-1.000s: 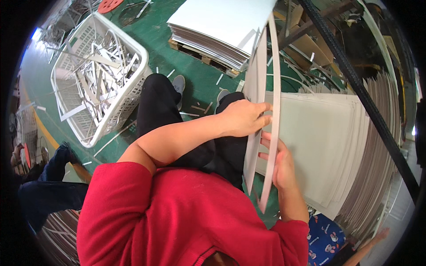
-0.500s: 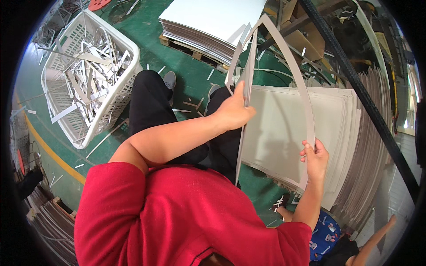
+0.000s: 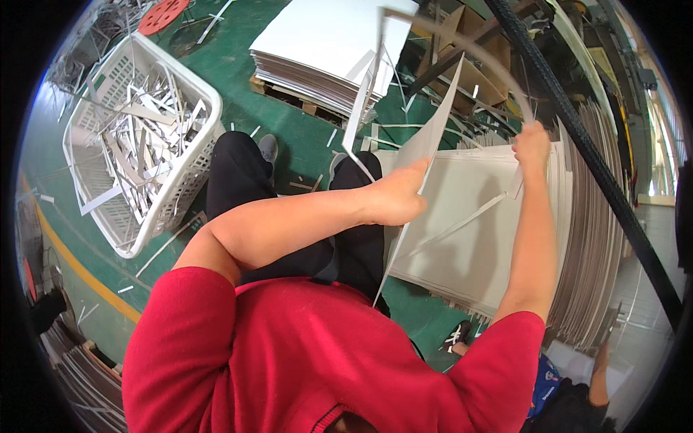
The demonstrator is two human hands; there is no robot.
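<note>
My left hand [image 3: 397, 193] is closed on a thin cardboard sheet [image 3: 437, 123] that stands on edge, tilted, in front of my right leg. Its thumb side is pressed to the sheet; some fingers are hidden behind it. Out to the right, my right hand [image 3: 532, 148] grips a narrow cardboard strip [image 3: 476, 49], which arches over the sheet's top and bends down on its far left side. The strip is blurred by motion. Below both hands lies a stack of greyish cardboard sheets [image 3: 462, 252], with a loose strip end hanging over it.
A white plastic basket [image 3: 211, 94] full of cardboard offcuts [image 3: 148, 137] stands at the left. White sheets [image 3: 317, 36] are piled on a wooden pallet ahead. A black braided bar [image 3: 577, 137] crosses the right side. Scraps litter the green floor; another person's arm [image 3: 599, 375] shows lower right.
My right hand has moved up and away from me, pulling the strip with it. The sheet in my left hand now leans more to the right, showing more of its face.
</note>
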